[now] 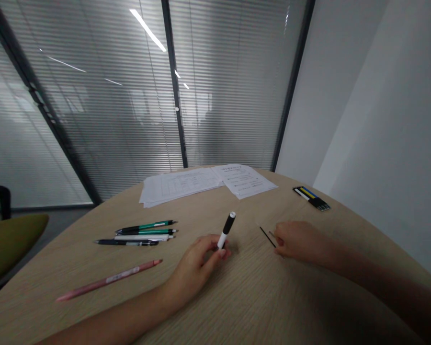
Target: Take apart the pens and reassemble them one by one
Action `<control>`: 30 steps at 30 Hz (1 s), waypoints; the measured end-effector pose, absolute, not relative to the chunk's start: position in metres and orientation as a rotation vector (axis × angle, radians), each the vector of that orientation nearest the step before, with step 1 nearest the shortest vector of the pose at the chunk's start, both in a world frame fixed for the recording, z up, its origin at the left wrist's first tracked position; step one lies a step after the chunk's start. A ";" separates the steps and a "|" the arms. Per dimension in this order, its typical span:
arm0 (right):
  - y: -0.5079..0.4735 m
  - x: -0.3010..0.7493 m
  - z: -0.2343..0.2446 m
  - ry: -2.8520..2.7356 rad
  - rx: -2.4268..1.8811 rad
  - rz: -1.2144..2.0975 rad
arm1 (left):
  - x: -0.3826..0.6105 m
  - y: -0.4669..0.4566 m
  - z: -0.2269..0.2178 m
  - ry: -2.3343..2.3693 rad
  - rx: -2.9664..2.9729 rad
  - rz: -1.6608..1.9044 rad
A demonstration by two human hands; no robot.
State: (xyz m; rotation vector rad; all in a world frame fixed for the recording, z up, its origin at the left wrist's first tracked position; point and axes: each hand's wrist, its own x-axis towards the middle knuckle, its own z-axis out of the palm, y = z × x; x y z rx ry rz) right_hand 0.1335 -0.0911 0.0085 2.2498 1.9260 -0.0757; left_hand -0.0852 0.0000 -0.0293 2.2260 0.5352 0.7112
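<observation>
Upright but leaning in my left hand (203,261) is a marker (226,231) with a white body and a black upper part. Thumb and fingers close around its lower end, just above the table. To the right, my right hand (296,242) is closed in a pinch low over the tabletop. A thin black stick (267,236) reaches out from its fingertips toward the upper left. Beside that, a short thin tip (272,234) shows at the index finger; what it belongs to is hidden by the fingers.
Several pens (143,232), green, white and black, lie side by side at left on the wooden table (244,297). Nearer me is a pink pen (109,279). Printed sheets (181,184) spread at the back. A flat black pack (311,198) lies back right. A chair (14,239) stands left.
</observation>
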 end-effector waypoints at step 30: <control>-0.126 0.145 0.083 2.535 2.892 -0.636 | -0.088 0.019 -0.035 0.512 2.931 0.903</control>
